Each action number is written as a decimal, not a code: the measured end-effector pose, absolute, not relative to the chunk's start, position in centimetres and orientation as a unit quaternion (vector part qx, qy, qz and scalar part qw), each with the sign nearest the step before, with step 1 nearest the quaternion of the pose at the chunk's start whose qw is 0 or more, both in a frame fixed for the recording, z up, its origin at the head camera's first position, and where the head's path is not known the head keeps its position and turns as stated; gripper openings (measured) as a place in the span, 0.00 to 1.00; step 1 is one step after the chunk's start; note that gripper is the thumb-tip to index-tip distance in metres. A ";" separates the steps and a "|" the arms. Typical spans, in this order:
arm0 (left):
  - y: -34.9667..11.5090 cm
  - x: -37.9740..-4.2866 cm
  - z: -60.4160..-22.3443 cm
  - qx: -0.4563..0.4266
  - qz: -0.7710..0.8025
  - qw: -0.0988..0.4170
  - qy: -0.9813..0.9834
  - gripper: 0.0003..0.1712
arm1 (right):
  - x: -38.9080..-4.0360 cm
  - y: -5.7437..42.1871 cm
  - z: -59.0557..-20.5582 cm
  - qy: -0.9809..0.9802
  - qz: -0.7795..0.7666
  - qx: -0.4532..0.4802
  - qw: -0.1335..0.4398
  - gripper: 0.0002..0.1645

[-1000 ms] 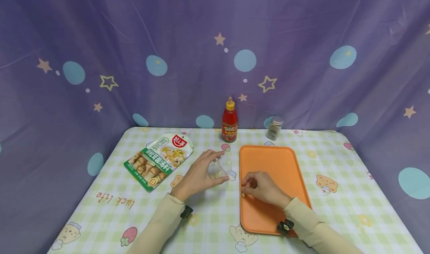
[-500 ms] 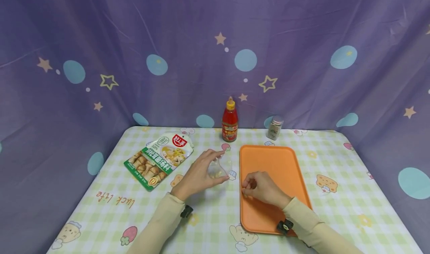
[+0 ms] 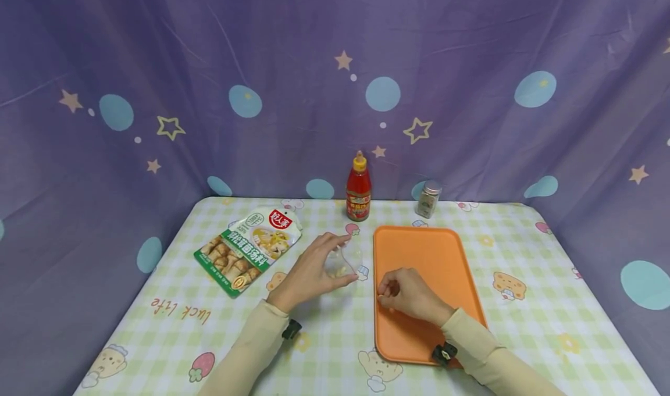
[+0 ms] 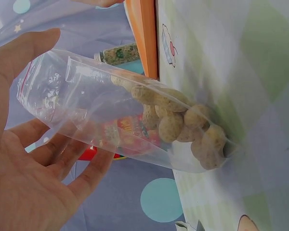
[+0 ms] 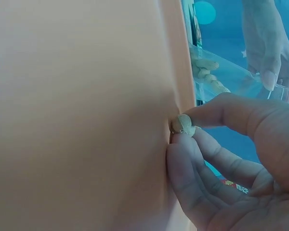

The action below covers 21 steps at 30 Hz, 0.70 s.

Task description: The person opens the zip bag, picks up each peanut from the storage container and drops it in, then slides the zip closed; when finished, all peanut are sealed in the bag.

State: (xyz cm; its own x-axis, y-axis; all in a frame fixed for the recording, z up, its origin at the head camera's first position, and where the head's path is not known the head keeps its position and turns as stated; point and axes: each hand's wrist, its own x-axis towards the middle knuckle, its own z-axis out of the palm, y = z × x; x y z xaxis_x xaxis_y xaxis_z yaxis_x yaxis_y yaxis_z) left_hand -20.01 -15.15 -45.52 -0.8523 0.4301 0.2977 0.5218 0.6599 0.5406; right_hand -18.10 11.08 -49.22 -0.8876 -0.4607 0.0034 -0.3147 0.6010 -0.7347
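A clear zip-lock bag (image 4: 86, 103) stands on the cloth with several peanuts in their shells (image 4: 171, 126) heaped at its bottom. My left hand (image 3: 314, 268) holds it near the mouth, thumb on one side and fingers spread along the other. The orange tray (image 3: 424, 248) lies just right of the bag. Over its left edge is my right hand (image 3: 413, 296), pinching a pale peanut (image 5: 184, 125) between thumb and fingertips, right at the tray's rim. In the head view the fingers mostly cover this peanut.
A green and white mushroom soup packet (image 3: 248, 250) lies flat at the left. Behind the tray and bag stand a red sauce bottle (image 3: 358, 191) with a yellow cap and a small spice jar (image 3: 428, 200). A purple curtain (image 3: 293, 53) hangs behind the table.
My right fingers have shifted very slightly at the tray's left edge, and the peanut there shows less beneath them than a second ago. The left hand and bag stay in place.
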 end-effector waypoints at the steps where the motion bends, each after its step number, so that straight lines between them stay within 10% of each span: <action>1: -15.1 -20.0 -45.5 -0.262 -0.319 0.071 -0.908 0.46 | -18.1 11.1 -49.2 0.889 -0.391 -0.219 0.092 0.09; 21: -15.0 -20.0 -45.5 -0.265 -0.314 0.071 -0.909 0.46 | -20.0 11.1 -45.5 0.871 -0.435 -0.226 -0.003 0.05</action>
